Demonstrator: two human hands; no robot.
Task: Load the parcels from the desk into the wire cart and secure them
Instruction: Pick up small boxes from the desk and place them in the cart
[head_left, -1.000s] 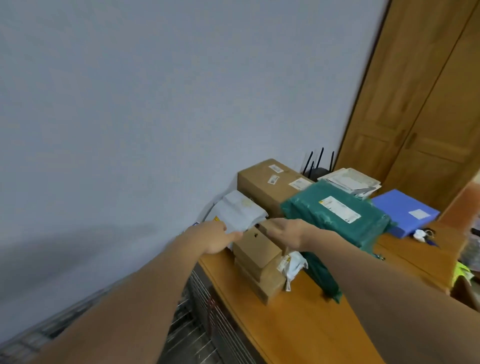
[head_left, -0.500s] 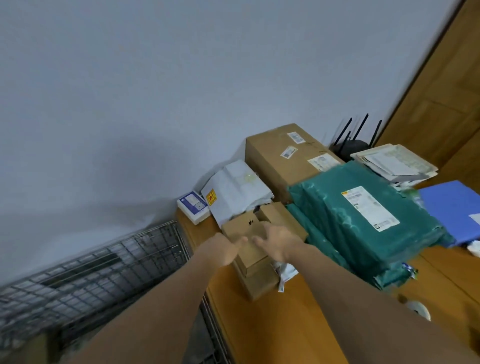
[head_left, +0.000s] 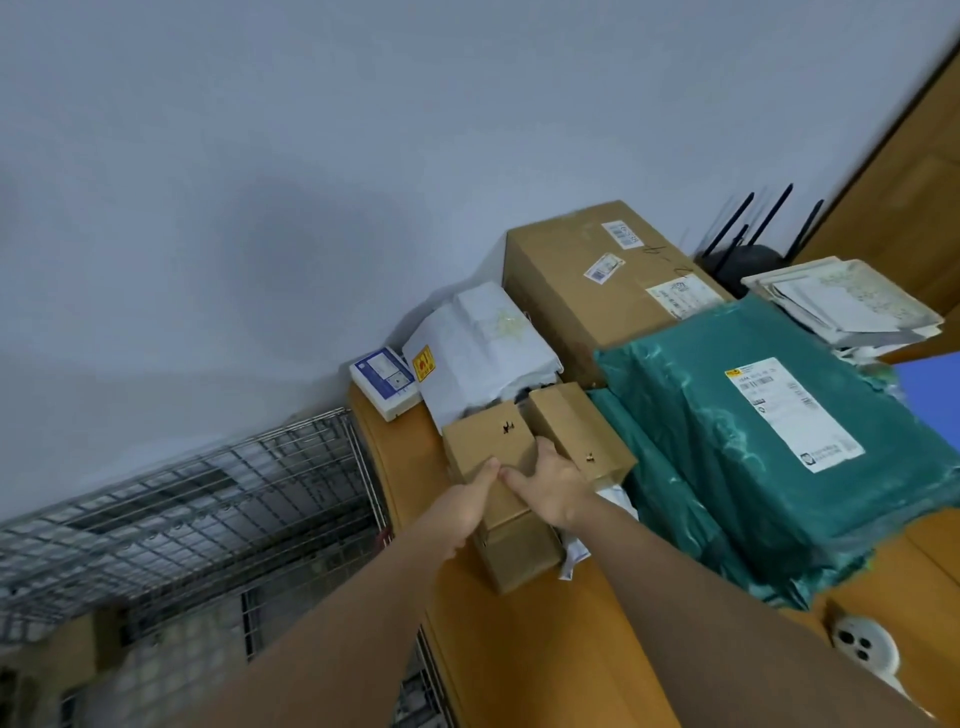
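Parcels cover the far end of the wooden desk (head_left: 519, 649): a big cardboard box (head_left: 597, 291) against the wall, a white mailer bag (head_left: 478, 358) beside it, a green bag parcel (head_left: 769, 457) at the right, and two small brown boxes close to me. My left hand (head_left: 460, 512) now grips the left side of the nearer small brown box (head_left: 488, 447), thumb on its top; half a second ago this hand was only arriving at it. My right hand (head_left: 553, 480) lies on the top of the same box, fingers nearly straight, the index finger touching my left thumb. The second small brown box (head_left: 579, 431) stands just beside, at the right. My view is lower and closer than before, so the wire cart (head_left: 218, 499) at the left of the desk shows more. A small white-and-blue box (head_left: 384, 382) lies at the desk corner.
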